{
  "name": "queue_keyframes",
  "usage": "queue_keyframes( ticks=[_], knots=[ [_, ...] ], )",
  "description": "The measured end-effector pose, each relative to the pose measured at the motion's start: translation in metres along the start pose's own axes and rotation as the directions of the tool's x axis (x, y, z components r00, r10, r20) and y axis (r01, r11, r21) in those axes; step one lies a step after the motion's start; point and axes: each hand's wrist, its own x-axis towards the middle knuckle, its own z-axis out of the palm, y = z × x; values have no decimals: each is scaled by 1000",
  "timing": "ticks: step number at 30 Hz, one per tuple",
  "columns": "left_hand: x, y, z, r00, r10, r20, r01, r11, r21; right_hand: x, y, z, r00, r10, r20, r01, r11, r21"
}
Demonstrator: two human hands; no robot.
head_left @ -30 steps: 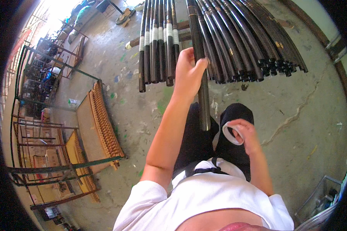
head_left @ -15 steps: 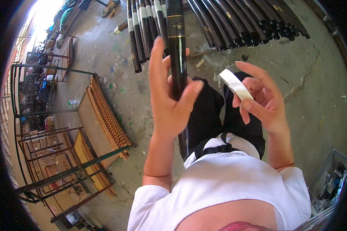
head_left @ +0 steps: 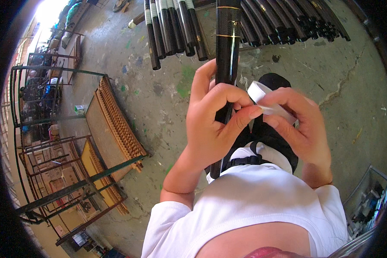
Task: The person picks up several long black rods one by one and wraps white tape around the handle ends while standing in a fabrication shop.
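A long glossy black tube with thin gold rings stands in front of me, its lower end by my waist. My left hand is closed around it, some fingers passing behind and the index finger across the front. Thumb and index finger of that hand pinch at the edge of a white tape roll, apparently on its loose end. My right hand grips the roll from the right, with thumb and forefinger close to the left fingertips. Part of the roll is hidden by the right fingers.
More black tubes with white bands lie ahead on the left, and a larger row of dark tubes ahead on the right. A metal-framed rack with a ridged wooden board stands left. A grey crate is at lower right.
Both hands have come together, and the left thumb and index finger have closed at the tape. The tube in my left hand has shifted to the right.
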Motion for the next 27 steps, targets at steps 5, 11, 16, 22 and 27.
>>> queue_keyframes(
  ticks=[5, 11, 16, 22, 27],
  knots=[
    [-17, 0, 3, 985, -128, -116, 106, 978, -179, 1, 4, -6, 985, 171, 22, -173, 980, 99],
    [-31, 10, 5, 956, -264, -127, 237, 952, -194, 17, -19, -8, 992, 121, -16, -119, 987, 105],
    [-38, 18, 12, 976, -173, -135, 175, 985, 0, 28, -34, 1, 990, 140, -5, -140, 989, 49],
    [-43, 18, 15, 989, -107, -107, 117, 989, 95, 34, -36, 7, 995, 102, -14, -103, 991, -86],
    [-32, 19, 11, 994, 90, -64, -68, 953, 295, 34, -42, 8, 967, 250, -47, -248, 968, 51]
  ],
)
